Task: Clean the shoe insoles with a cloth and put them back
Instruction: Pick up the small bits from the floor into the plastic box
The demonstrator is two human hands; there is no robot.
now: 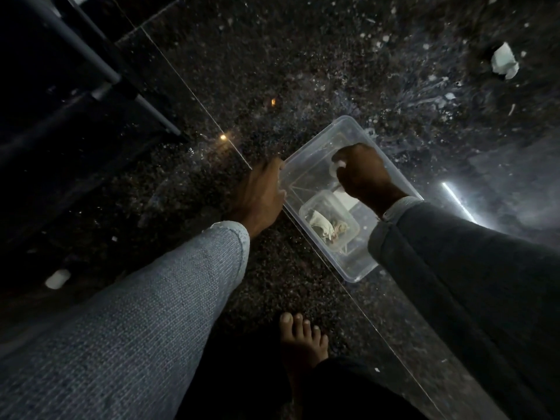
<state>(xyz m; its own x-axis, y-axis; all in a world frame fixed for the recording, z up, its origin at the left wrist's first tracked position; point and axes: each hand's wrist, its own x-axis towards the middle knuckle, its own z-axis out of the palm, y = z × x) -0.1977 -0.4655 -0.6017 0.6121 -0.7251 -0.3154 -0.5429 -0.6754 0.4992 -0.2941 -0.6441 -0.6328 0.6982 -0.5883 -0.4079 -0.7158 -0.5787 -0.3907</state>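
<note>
Cloth (337, 166) — a small pale wad of it, as far as the dim light lets me tell — sits pinched in my right hand (365, 174), fingers curled round it, inside the clear tub (354, 272). No insoles or shoes visible to me at this moment.

Nearest to me: my bare foot (303, 338) on the dark speckled floor (272, 71), toes pointing away. My left sleeve (136, 313), pale grey knit, runs up from the lower left; my right sleeve (469, 268), darker, comes in from the right.

Next out: the tub, lying at a slant on the floor across a thin tile seam. My left hand (259, 194) is at its left rim, fingers bent over the edge and gripping it. My right hand reaches in from above, over the tub's middle. Inside the tub, near my right wrist, stands a smaller clear box (348, 219) with crumpled pale scraps (322, 226) in it — what they are I cannot tell.

Further out: a small white object (57, 278) on the floor at left, blurred. A dark metal frame (91, 56) occupies the upper left. A crumpled white scrap (503, 60) lies on the floor at the upper right, well apart from the tub. A bright light streak (454, 198) reflects off the floor to the right.
</note>
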